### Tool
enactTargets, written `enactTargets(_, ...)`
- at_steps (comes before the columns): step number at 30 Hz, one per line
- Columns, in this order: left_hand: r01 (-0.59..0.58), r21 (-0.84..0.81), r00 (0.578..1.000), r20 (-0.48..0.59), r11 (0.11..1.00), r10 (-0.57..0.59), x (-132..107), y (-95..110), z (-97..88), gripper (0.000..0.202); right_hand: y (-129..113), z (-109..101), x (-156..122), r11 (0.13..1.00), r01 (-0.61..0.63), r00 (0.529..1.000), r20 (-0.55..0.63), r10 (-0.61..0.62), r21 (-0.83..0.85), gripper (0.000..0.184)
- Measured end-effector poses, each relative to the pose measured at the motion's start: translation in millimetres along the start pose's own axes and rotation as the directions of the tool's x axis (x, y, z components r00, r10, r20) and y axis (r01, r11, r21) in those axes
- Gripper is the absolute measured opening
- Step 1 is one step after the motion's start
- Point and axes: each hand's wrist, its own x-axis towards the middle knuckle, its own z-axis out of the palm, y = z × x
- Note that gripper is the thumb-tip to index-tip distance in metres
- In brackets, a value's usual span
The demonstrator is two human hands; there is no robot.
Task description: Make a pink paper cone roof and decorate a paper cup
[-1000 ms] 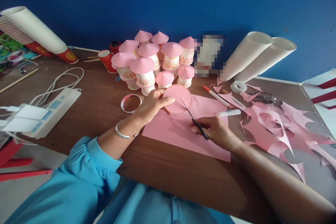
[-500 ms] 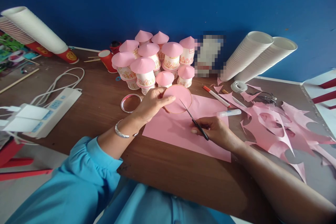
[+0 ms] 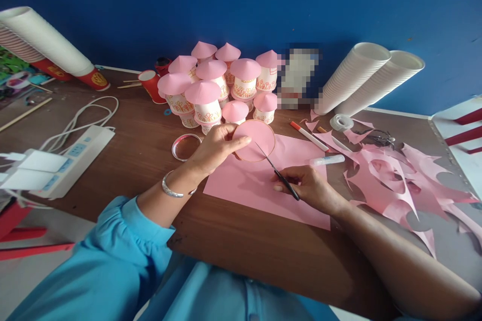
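Between thumb and fingers, my left hand (image 3: 218,148) pinches the left edge of a round pink paper disc (image 3: 259,133) with an orange-brown rim line. My right hand (image 3: 311,186) is closed around a pair of black-handled scissors (image 3: 283,180); their thin blade reaches up to the middle of the disc. A pink paper sheet (image 3: 241,185) lies flat on the table under both hands. Just behind the disc stand several decorated paper cups with pink cone roofs (image 3: 203,93).
Pink paper scraps (image 3: 391,180) spread over the right side, near a marker (image 3: 309,136), a glue tube (image 3: 327,160) and a tape roll (image 3: 341,122). Tall paper cup stacks (image 3: 352,80) lean on the blue wall. A power strip (image 3: 81,155) with cords lies left; another tape roll (image 3: 187,147) sits beside my left hand.
The whole view has shifted slightly. Both hands keep nearly the same pose, with the scissors' blade still across the disc.
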Motion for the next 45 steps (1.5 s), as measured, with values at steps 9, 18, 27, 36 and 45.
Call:
enactTargets(9, -0.015, 0.005, 1.0, 0.019, 1.0, 0.015, -1.2, 1.7, -2.0, 0.036, -4.1, -1.6, 0.4, 0.999, -0.043, 0.999, 0.02, 0.042, 0.031, 0.06)
enactTargets(18, -0.056, 0.095, 0.998, -0.005, 0.994, 0.057, -1.4, 5.9, -2.8, 0.039, -5.5, -0.9, -0.4, 0.999, -0.045, 0.999, -0.025, 0.045, 0.026, 0.058)
enactTargets(27, -0.076, 0.081, 0.997, 0.003, 0.994, 0.076, -0.1, 1.1, -3.4, 0.037, -5.7, -0.8, -0.9, 0.999, -0.032, 0.998, -0.048, 0.033, 0.014, 0.059)
enactTargets(36, -0.061, 0.046, 0.998, 0.004, 0.997, 0.06, -0.4, -0.7, -3.5, 0.034, -10.9, -2.0, -2.3, 0.999, -0.037, 0.999, -0.017, 0.038, 0.03, 0.062)
enactTargets(45, -0.065, 0.025, 0.998, -0.009, 0.998, 0.065, -0.3, -0.8, -2.5, 0.035, -9.1, -0.6, -1.3, 0.999, -0.037, 0.999, -0.033, 0.038, 0.032, 0.061)
